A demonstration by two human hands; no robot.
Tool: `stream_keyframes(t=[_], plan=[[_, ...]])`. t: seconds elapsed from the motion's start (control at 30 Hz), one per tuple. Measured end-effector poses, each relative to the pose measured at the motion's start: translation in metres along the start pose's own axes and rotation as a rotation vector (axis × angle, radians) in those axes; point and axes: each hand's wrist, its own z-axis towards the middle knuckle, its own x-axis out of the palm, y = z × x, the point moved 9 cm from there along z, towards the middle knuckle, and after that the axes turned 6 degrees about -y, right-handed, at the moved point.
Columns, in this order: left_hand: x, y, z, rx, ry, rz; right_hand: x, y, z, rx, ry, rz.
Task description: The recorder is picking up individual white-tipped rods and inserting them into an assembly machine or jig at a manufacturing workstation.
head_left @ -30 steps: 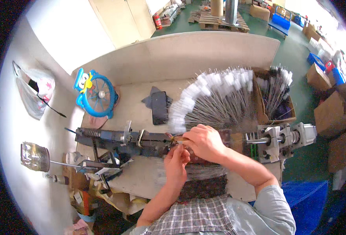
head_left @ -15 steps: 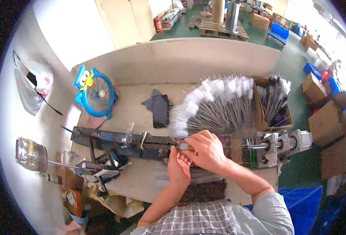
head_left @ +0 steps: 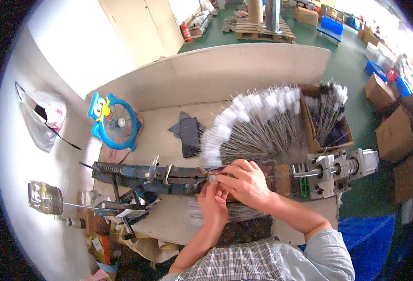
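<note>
Both hands meet over the workbench, at the right end of a long dark metal bar fixture (head_left: 141,174). My right hand (head_left: 247,185) comes from the right with thumb and fingers pinched together at a small pale piece (head_left: 212,178). Close below it, my left hand (head_left: 214,201) is closed, its fingertips curled up against the same spot; what lies between them is hidden. Just beyond the hands, thin-wire brushes with white bristle heads (head_left: 253,108) lie fanned out. More thin wires (head_left: 248,213) lie on the near side, partly under the forearms.
To the right stands a motor-driven shaft unit (head_left: 332,171). A cardboard box (head_left: 311,136) holds dark and white brushes. Further left are a phone (head_left: 189,136), a blue cartoon-shaped fan (head_left: 117,122) and a lever arm with a weight-like canister (head_left: 46,198). A low panel (head_left: 215,75) borders the bench's far side.
The whole view has shifted slightly. The pale piece, plainly seen at my right fingertips before, is now more covered by the fingers. Both hands stay together at the same place.
</note>
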Motion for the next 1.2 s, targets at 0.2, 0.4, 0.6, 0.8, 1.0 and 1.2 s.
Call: stream_keyframes(t=[0.2, 0.4, 0.6, 0.8, 1.0, 1.2], plan=[[0.018, -0.002, -0.008, 0.015, 0.055, -0.005, -0.009, -0.008, -0.003, 0.025, -0.026, 0.036], [0.003, 0.007, -0.001, -0.081, 0.075, -0.087, 0.004, 0.004, 0.003, 0.01, 0.013, 0.033], [-0.001, 0.011, 0.0, -0.139, 0.017, -0.237, 0.002, 0.008, 0.007, 0.011, -0.005, 0.047], [-0.007, 0.015, 0.003, -0.143, 0.001, -0.227, 0.013, 0.006, 0.005, 0.034, 0.023, 0.05], [0.0, 0.012, 0.0, -0.119, -0.023, -0.185, 0.012, 0.001, 0.003, 0.043, 0.003, 0.041], [0.0, 0.009, 0.004, -0.1, 0.165, -0.288, 0.004, 0.009, 0.008, 0.062, -0.059, -0.05]])
